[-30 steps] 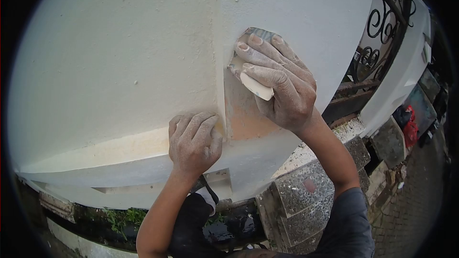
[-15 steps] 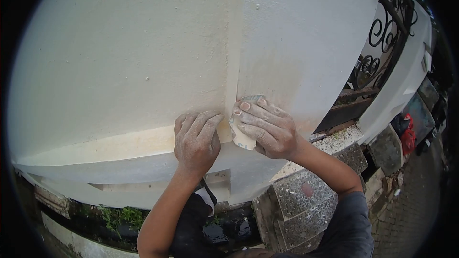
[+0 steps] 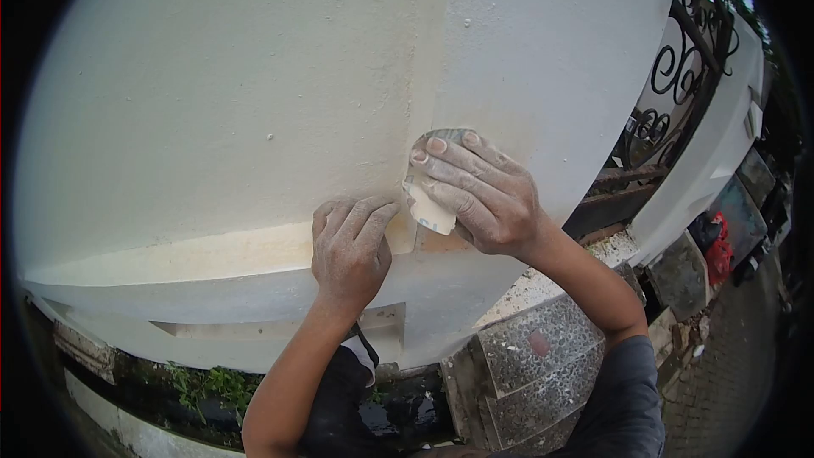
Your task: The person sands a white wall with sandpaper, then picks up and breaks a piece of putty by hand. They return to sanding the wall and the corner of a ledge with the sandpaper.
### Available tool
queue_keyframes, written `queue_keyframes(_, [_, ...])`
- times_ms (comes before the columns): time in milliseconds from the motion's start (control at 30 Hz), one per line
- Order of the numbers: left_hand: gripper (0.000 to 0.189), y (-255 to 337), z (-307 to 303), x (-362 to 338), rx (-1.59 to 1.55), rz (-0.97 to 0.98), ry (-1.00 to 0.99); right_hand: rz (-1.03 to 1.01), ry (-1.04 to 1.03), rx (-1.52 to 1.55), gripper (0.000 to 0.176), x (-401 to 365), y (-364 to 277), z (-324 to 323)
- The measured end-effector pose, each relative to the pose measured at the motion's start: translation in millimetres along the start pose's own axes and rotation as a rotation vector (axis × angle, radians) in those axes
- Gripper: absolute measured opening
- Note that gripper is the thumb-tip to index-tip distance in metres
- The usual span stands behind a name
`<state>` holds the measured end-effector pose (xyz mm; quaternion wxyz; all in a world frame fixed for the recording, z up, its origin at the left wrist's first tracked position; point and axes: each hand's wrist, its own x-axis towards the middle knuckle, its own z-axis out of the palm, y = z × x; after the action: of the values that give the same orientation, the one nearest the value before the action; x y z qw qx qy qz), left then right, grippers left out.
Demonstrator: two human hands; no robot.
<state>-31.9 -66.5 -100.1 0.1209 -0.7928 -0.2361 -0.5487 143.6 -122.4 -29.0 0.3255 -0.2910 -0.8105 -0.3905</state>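
Note:
A piece of sandpaper [image 3: 431,209], pale on its back with blue print, lies under my right hand [image 3: 487,191]. The dusty fingers of that hand press it against the corner of the white wall [image 3: 254,102]. To the left, my left hand [image 3: 349,246] rests on the wall's ledge [image 3: 212,256], its fingers bent and close together. Whether anything is under those fingertips is hidden. Both hands are coated in pale dust.
Black scrolled ironwork [image 3: 670,93] stands at the right. Below are speckled stone slabs [image 3: 543,356], a dark wet drain [image 3: 407,411] and green plants [image 3: 216,386]. A red bag [image 3: 719,254] lies at the far right.
My right hand has moved up along the wall corner with the sandpaper. My left hand has stayed on the ledge. The view has shifted slightly.

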Motion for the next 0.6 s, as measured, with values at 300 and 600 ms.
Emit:
queue_keyframes(300, [0.03, 1, 1, -2, 0.002, -0.005, 0.008, -0.062, -0.096, 0.034, 0.016, -23, -14, 11])
queue_keyframes(600, [0.028, 0, -1, -2, -0.023, -0.023, 0.009, -0.008, -0.148, 0.089, 0.015, -30, -31, 19])
